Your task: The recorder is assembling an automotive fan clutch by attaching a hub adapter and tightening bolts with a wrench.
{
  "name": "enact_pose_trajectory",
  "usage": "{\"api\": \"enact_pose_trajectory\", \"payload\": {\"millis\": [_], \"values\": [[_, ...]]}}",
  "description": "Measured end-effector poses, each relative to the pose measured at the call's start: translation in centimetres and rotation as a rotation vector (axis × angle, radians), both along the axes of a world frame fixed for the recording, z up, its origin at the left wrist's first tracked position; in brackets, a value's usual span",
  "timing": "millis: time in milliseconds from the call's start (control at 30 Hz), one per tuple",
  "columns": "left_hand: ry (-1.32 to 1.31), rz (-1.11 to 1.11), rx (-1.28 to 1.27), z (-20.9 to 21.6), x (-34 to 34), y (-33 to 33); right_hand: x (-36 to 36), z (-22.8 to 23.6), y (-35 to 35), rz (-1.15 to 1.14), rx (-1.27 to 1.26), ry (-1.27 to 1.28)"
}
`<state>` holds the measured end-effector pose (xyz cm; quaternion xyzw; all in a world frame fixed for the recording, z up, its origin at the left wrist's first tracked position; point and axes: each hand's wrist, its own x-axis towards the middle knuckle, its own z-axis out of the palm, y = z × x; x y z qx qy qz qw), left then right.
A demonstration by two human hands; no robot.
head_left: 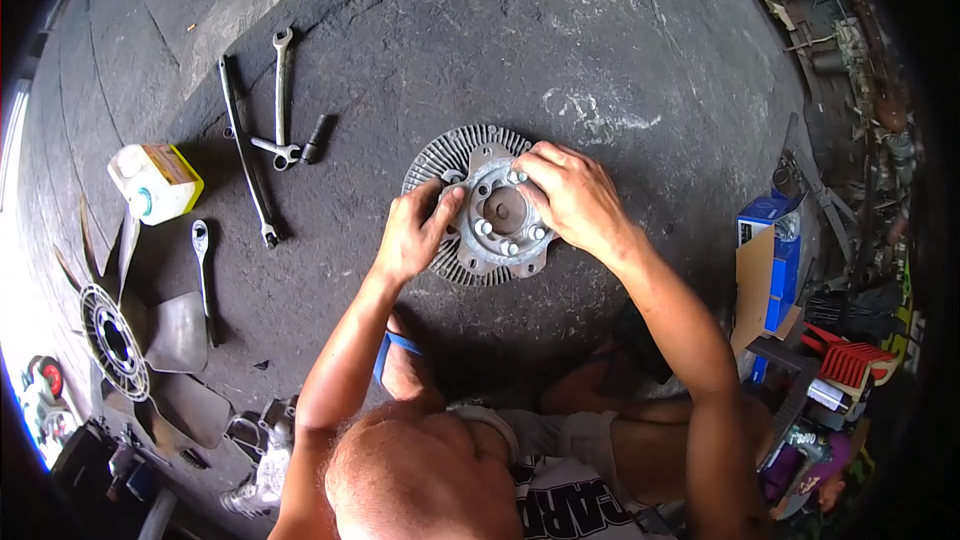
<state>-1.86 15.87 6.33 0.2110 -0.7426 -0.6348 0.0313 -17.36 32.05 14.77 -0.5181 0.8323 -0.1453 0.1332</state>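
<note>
A grey metal hub [504,211] with a round recessed centre and several bright bolts sits over a finned fan clutch [455,262] on the dark floor. My left hand [416,227] is closed round the hub's left edge, the thumb on top. From the right, my right hand [576,192] grips its upper right edge, fingers near a bolt head and thumb towards the centre. The undersides of both hands' grips are hidden. Fins show around the hub's left side, above and below it.
To the left lie a combination wrench [281,90], a long bar [245,150], a socket [317,138] and a ratchet [203,275]. A white-and-yellow jug [158,183] stands near a bladed fan [115,342]. Blue boxes [783,280] and metal scrap [860,70] line the right.
</note>
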Motion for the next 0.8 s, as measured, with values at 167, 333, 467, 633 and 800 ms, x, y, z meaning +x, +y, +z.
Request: {"api": "enact_pose_trajectory", "payload": {"millis": [167, 333, 467, 633, 800], "values": [[0.103, 0.081, -0.1, -1.0, 0.4, 1.1, -0.1, -0.6, 0.1, 0.004, -0.044, -0.018], [0.097, 0.106, -0.109, -0.7, 0.2, 1.4, 0.3, -0.4, -0.3, 0.013, -0.018, 0.086], [0.101, 0.103, -0.146, -0.8, 0.1, 1.5, 0.4, -0.8, -0.9, -0.023, 0.077, 0.168], [0.1, 0.103, -0.121, -1.0, 0.3, 1.6, 0.4, -0.2, -1.1, 0.023, 0.131, 0.282], [0.136, 0.207, -0.066, -1.3, 0.4, 1.5, -0.2, -0.5, -1.3, 0.128, 0.209, 0.308]]}}
